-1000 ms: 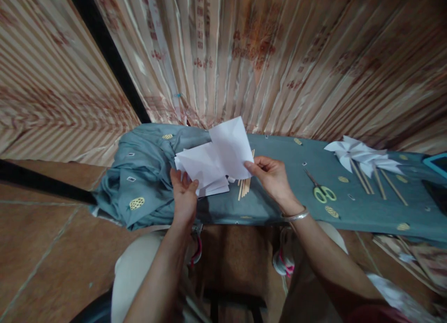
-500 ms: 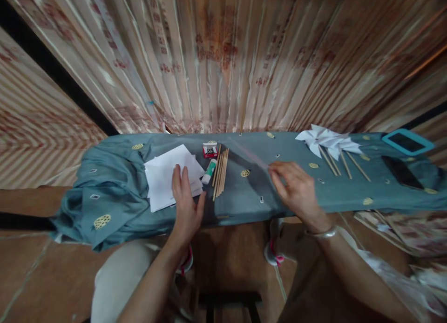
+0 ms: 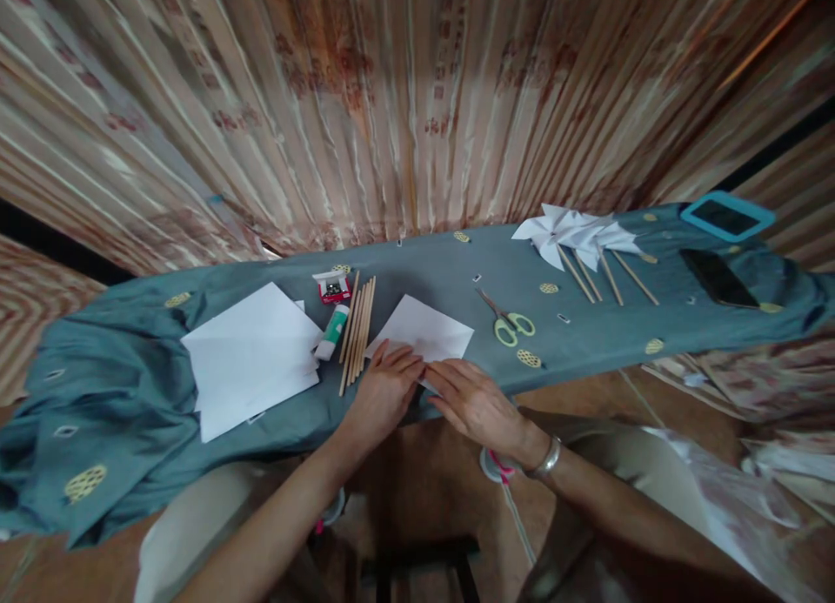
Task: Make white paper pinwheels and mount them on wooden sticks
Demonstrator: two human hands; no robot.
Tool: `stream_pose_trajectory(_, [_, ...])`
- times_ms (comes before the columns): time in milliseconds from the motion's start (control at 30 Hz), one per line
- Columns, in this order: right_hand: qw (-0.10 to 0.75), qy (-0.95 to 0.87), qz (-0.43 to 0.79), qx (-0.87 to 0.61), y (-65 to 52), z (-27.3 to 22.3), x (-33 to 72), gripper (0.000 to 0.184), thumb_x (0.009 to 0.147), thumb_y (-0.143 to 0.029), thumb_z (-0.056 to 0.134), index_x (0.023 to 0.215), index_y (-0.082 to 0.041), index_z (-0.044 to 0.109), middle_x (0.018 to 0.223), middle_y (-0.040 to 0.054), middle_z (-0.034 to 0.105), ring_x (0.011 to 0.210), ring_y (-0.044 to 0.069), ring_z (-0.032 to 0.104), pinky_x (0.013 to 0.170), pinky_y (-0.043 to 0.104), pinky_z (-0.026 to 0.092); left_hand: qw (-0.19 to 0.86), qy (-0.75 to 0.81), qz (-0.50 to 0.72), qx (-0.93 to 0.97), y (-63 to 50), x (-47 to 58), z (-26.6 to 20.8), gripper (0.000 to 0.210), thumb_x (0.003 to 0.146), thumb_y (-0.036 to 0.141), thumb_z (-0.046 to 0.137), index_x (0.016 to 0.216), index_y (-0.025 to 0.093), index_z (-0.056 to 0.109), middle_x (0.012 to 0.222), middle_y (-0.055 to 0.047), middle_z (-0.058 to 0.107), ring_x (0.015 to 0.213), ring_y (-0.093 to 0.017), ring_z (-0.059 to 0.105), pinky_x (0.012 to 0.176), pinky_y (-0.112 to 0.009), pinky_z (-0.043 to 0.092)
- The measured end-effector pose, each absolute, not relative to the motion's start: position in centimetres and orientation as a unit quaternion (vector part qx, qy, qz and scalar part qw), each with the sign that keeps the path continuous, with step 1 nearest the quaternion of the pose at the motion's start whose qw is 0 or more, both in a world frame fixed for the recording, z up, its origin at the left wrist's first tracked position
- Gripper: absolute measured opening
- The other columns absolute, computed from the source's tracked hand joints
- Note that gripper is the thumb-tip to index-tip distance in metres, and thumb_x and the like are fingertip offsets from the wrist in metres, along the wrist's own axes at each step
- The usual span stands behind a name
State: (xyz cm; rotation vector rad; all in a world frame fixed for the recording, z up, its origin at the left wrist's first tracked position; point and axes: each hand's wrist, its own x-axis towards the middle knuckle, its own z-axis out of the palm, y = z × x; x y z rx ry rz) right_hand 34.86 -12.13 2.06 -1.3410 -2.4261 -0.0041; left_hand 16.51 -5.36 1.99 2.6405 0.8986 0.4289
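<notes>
A square white sheet of paper (image 3: 427,320) lies at the middle of the cloth-covered table, near its front edge. My left hand (image 3: 390,381) is on the sheet's near left part, fingers closed together at the paper. My right hand (image 3: 476,403) meets it at the near corner, fingertips pinched on the paper beside the left fingers. The fingers hide that corner. To the right of the sheet are scissors (image 3: 505,318) with pale green handles. Several wooden sticks (image 3: 358,333) lie just left of it, beside a green-and-white glue stick (image 3: 332,331).
A stack of white paper (image 3: 251,359) lies at the left, with a small open red box (image 3: 332,285) behind the glue stick. Paper pinwheels (image 3: 577,233) on sticks, a black phone (image 3: 718,277) and a blue-framed device (image 3: 729,216) lie at the right. A curtain (image 3: 404,107) hangs behind.
My left hand has moved right from the paper stack, and my right hand has come left and nearer. Both now meet at the square sheet. The scissors now show; the view has shifted.
</notes>
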Motion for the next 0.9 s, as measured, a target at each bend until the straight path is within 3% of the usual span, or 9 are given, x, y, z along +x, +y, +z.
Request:
stream_pose_trajectory(133, [0.248,-0.827,0.078,-0.498,-11.9,1.8,37.4,0.048,0.089,-0.03,0.06,0.134,-0.014,0.051,0.134,0.0173,0.058,0.125,0.03,0.052,0.103,0.052,0.045,0.214,0.278,0.246,0.903,-6.0,16.2,1.1,0.031,0.095,0.016,0.044,0.117,0.02,0.065,0.116,-0.009,0.071,0.113,-0.02,0.064,0.106,-0.048,0.044])
stream_pose_trajectory(300, [0.331,-0.749,0.208,-0.535,-11.7,1.4,39.4,0.032,0.089,-0.014,0.051,0.117,-0.02,0.065,0.115,0.0091,0.07,0.11,0.023,0.064,0.099,0.043,0.05,0.275,0.275,0.304,0.87,-7.4,16.2,1.3,0.03,0.097,0.021,0.043,0.115,0.016,0.066,0.113,-0.01,0.072,0.108,-0.018,0.067,0.095,-0.035,0.054])
stream_pose_trajectory(433, [0.348,-0.688,0.268,-0.577,-11.1,1.2,39.5,0.022,0.091,-0.026,0.056,0.108,-0.021,0.069,0.104,0.0064,0.074,0.098,0.021,0.068,0.09,0.036,0.054,0.249,0.316,0.296,0.866,-6.8,15.6,1.5,0.026,0.096,0.024,0.047,0.106,0.015,0.069,0.099,-0.009,0.074,0.096,-0.02,0.067,0.087,-0.035,0.056])
stream_pose_trajectory(567, [0.346,-0.649,0.297,-0.609,-10.3,0.9,39.2,0.028,0.091,-0.033,0.056,0.114,-0.02,0.067,0.111,0.0063,0.073,0.1,0.022,0.069,0.089,0.035,0.054,0.208,0.351,0.29,0.865,-5.8,14.6,1.0,0.028,0.096,0.026,0.047,0.11,0.015,0.068,0.092,-0.009,0.073,0.086,-0.021,0.065,0.077,-0.036,0.056])
stream_pose_trajectory(700, [0.341,-0.615,0.273,-0.657,-9.7,0.7,39.0,0.039,0.089,-0.035,0.059,0.124,-0.018,0.061,0.12,0.0091,0.07,0.105,0.025,0.068,0.091,0.038,0.053,0.198,0.381,0.287,0.856,-5.2,14.3,0.1,0.03,0.096,0.028,0.046,0.115,0.015,0.065,0.093,-0.01,0.072,0.085,-0.022,0.066,0.078,-0.037,0.055])
stream_pose_trajectory(900, [0.33,-0.603,0.241,-0.685,-9.4,1.0,38.5,0.047,0.086,-0.034,0.063,0.129,-0.017,0.058,0.113,0.0099,0.073,0.099,0.025,0.07,0.086,0.036,0.056,0.213,0.409,0.284,0.84,-5.0,14.6,-0.5,0.036,0.095,0.029,0.047,0.129,0.019,0.056,0.103,-0.009,0.072,0.09,-0.022,0.068,0.084,-0.038,0.056])
